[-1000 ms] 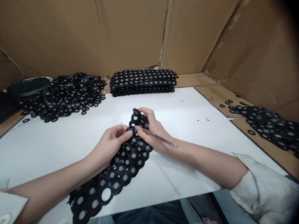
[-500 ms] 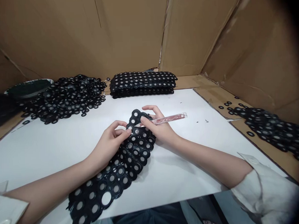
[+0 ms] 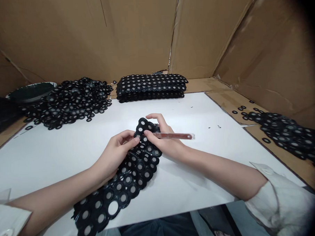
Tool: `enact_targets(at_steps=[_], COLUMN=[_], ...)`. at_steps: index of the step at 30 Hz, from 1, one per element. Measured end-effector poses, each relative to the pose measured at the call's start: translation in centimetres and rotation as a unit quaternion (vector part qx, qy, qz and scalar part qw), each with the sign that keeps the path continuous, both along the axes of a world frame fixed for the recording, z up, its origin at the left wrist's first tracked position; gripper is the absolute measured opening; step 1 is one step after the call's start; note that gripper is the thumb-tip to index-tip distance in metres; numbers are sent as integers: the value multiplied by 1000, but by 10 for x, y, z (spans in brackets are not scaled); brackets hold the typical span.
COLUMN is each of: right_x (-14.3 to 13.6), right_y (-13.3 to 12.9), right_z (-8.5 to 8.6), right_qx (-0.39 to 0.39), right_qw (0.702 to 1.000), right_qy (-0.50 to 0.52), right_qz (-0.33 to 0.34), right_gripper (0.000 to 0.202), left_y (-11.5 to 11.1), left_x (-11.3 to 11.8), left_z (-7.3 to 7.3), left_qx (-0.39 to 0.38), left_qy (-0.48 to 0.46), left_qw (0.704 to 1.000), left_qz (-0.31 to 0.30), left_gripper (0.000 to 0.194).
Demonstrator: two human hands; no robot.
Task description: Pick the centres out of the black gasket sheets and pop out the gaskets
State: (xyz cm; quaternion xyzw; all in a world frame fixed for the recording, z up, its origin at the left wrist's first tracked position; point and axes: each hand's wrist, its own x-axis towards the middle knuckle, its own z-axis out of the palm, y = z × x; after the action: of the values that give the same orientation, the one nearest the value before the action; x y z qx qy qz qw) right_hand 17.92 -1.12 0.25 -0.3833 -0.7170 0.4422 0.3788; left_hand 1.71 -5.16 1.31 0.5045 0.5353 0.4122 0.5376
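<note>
A black sheet of joined rubber rings [image 3: 129, 180] slants from the table's front edge up to both hands, its far end raised and folded over. My left hand [image 3: 118, 149] is closed on the sheet's left edge, thumb on top and fingers behind. My right hand [image 3: 167, 138] pinches a slim tool [image 3: 177, 135] with a reddish handle in clear wrapping, its thumb pressed near the rings. The tool's front tip is hidden by the thumb and rings. The right fingers also lie behind the sheet, the index finger raised.
A stack of similar ring sheets [image 3: 152, 87] lies at the back of the white table [image 3: 202, 180]. Loose rings form a heap [image 3: 75, 100] at the left, beside a round dish [image 3: 32, 92]. Another ring pile [image 3: 291, 134] lies on cardboard at the right. Cardboard walls [image 3: 138, 35] enclose the table.
The tool has swung: its handle end is lower and points more level to the right. My right hand has shifted slightly left and down, and the sheet's far end has tilted a little.
</note>
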Motion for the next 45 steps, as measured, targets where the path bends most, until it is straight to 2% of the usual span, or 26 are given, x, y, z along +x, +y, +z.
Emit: enact_targets(at_steps=[3, 6, 12, 15, 19, 26, 30, 33, 36, 38, 41, 45], right_x=[-4, -2, 12, 14, 13, 11, 6, 4, 4, 6, 9, 12], right_y=[-2, 1, 20, 24, 20, 12, 5, 2, 3, 6, 12, 15], right_z=[1, 2, 2, 4, 4, 2, 2, 3, 4, 4, 5, 8], right_qx=[28, 25, -125, -139, -117, -38, 35, 67, 67, 43, -18, -41], right_qw=[999, 1000, 990, 988, 991, 999, 999, 997, 997, 998, 997, 993], right_qy=[-19, -9, 50, 55, 46, -11, -28, -41, -45, -29, 47, 102], right_qz=[-11, -5, 34, 49, 54, 36, 23, 11, 7, 26, 57, 41], right_gripper=[33, 34, 35, 33, 30, 29, 29, 30, 32, 34, 30, 20], left_y=[-2, -3, 1, 3, 4, 4, 1, -1, -2, -2, 0, 2], left_x=[3, 3, -2, -1, -1, -3, -1, 1, 2, 1, -2, -2], left_z=[3, 3, -1, 0, 3, 2, 3, 6, 7, 6, 3, 1], left_qx=[-17, -11, -26, -42, -56, -116, -135, -134, -122, -107, -71, -8], left_qy=[-4, -3, 11, -12, -6, -74, -108, -106, -89, -68, -26, 3], left_qw=[1000, 1000, 1000, 999, 998, 990, 985, 985, 988, 991, 996, 1000], left_qz=[-11, -20, 9, -7, -37, -29, -18, -20, -33, -39, -39, -20], left_gripper=[15, 15, 20, 26, 26, 25, 22, 20, 24, 28, 31, 31])
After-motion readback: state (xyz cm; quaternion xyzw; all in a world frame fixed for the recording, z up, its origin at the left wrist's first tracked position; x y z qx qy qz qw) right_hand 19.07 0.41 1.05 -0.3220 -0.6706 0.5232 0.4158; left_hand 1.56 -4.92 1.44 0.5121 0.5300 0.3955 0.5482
